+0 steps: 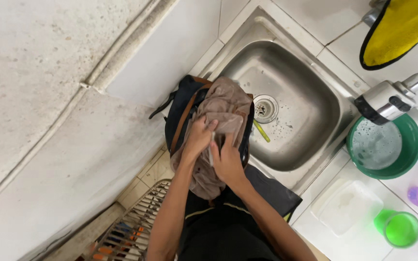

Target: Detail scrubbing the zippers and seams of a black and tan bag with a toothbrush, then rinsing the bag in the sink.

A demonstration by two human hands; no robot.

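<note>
Hands meet at frame centre, both forearms coming up from 6 o'clock. Left hand [200, 137] has its fingers curled shut on the brown cloth [223, 108], bunched over a dark bag [180, 113] at the sink [310, 116] rim. Right hand [227, 162] sits just at 5 o'clock of the left, fingers closed on the same cloth. Drain [265, 108] at 2 o'clock of the hands. Green basin [410, 145] on the bench at 3 o'clock, under the tap [388, 99]. Yellow cloth [400, 26] at 1 o'clock.
</note>
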